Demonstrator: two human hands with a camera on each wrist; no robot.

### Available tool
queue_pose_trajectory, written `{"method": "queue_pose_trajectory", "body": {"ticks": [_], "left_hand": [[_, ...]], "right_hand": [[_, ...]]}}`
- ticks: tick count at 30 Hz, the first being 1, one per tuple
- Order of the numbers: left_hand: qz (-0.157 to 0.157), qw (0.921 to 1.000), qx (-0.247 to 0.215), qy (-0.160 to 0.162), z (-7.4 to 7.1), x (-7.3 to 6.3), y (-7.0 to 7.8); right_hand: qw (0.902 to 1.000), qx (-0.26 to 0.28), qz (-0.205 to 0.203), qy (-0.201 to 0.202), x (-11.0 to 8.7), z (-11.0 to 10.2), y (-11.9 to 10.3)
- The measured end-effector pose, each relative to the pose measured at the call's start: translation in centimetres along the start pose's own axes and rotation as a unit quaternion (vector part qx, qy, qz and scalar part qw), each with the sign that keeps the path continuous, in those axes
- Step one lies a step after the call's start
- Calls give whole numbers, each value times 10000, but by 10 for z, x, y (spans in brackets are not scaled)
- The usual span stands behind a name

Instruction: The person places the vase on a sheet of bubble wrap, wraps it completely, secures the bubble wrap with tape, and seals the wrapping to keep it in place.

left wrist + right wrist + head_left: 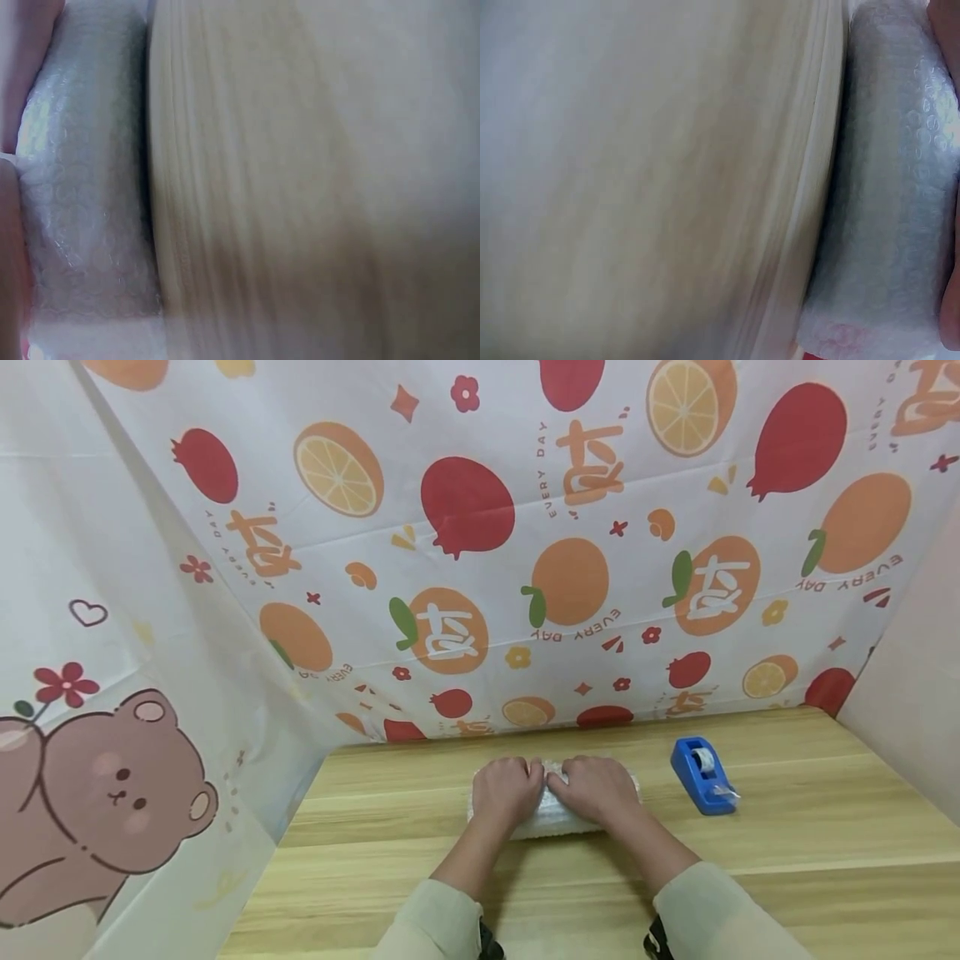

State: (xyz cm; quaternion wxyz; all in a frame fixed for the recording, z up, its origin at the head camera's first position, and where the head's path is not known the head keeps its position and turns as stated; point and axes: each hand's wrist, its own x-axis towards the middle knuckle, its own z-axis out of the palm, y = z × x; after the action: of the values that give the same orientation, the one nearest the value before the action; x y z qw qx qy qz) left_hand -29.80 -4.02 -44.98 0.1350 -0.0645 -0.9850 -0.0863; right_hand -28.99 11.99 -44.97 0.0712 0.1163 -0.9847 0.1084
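A bundle of clear bubble wrap (553, 821) lies crosswise on the wooden table, in front of the person. My left hand (507, 789) grips its left part and my right hand (600, 787) its right part. Both thumbs point inward and nearly meet at the middle, while the other fingers curl over the far side, their tips hidden. In the left wrist view the bubble wrap (90, 187) looks rounded and thick along its near side. The right wrist view shows the same rounded bubble wrap (892, 187); whatever is inside cannot be made out.
A blue tape dispenser (701, 777) with a roll of clear tape stands to the right of the hands. Behind the wooden table (390, 843) hangs a fruit-print curtain (525, 568). Another curtain with a bear print (127, 785) hangs at the left.
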Motion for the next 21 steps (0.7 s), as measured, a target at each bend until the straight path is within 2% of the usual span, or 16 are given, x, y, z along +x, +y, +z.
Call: {"method": "queue_pose_trajectory", "body": {"ticks": [9, 21], "left_hand": [[407, 9987, 304, 63, -4, -3, -1], [448, 9980, 391, -232, -4, -1, -3]], "right_hand": [[9998, 90, 182, -85, 2, -1, -3], [9996, 83, 270, -60, 3, 2, -2]]}}
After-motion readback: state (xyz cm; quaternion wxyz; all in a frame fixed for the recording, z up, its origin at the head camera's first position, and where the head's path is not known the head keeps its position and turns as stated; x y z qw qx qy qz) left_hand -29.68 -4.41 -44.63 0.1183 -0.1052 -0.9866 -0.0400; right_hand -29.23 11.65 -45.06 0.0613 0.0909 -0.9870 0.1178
